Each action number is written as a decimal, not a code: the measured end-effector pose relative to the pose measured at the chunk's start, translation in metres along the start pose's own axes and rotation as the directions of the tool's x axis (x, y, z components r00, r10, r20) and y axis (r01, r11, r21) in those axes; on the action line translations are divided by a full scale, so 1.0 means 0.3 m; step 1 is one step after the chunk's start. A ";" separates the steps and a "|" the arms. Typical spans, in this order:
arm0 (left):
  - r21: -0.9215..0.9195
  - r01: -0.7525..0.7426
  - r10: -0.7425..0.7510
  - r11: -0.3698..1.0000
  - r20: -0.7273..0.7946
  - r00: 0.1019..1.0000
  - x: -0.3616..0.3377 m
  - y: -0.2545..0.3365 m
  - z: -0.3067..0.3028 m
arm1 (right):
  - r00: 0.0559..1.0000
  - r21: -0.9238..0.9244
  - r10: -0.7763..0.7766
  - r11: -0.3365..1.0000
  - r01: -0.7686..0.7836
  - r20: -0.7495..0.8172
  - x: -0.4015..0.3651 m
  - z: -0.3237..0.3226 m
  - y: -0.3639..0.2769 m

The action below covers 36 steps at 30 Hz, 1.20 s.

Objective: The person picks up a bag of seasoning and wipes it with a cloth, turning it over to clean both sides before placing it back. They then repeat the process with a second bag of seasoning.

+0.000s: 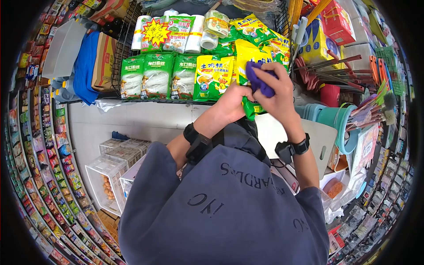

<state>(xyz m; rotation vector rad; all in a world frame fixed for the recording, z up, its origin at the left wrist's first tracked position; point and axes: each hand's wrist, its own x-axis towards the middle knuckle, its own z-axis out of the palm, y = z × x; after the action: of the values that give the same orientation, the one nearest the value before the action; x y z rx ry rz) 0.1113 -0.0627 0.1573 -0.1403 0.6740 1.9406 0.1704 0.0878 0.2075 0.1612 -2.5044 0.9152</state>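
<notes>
A bunched purple cloth (260, 78) is in my right hand (279, 90), whose fingers are closed round it. The cloth lies against the front of a yellow and green chicken seasoning bag (249, 51). My left hand (232, 102) is closed on the lower left side of that bag, close to my right hand. Just left of it stands another seasoning bag (213, 77) of the same kind. Green packs of vermicelli (157, 76) stand in a row farther left. More seasoning bags (252, 30) lie tilted behind the held one.
The goods sit in a black wire rack (125, 44), with white rolls (194, 37) at its back. Teal buckets (338, 123) and long-handled tools (331, 66) crowd the right. White crates (105, 179), one with eggs, stand at lower left. Snack shelves (48, 145) line the far left.
</notes>
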 end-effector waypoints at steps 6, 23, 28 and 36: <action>-0.107 0.118 -0.105 0.987 0.119 0.987 -0.011 -0.015 -0.005 | 0.993 -0.043 0.096 0.994 -0.099 -0.069 0.001 -0.031 0.098; -0.119 0.129 -0.103 0.984 0.204 0.973 -0.018 -0.013 0.038 | 0.936 -0.108 0.176 0.970 -0.218 -0.306 -0.027 0.029 0.100; -0.088 0.060 -0.044 0.994 0.173 0.984 -0.015 -0.013 0.036 | 0.893 -0.198 0.095 0.960 -0.199 -0.440 -0.014 0.094 0.070; -0.044 -0.001 0.006 0.999 0.108 0.994 -0.021 -0.016 0.045 | 0.847 -0.232 0.081 0.944 -0.234 -0.525 0.031 0.150 0.063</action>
<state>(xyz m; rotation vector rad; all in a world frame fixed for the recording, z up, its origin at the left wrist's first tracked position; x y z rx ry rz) 0.1211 -0.0593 0.1692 -0.0609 0.5608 1.9518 0.1398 0.0742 0.1707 -0.3515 -2.1288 0.5430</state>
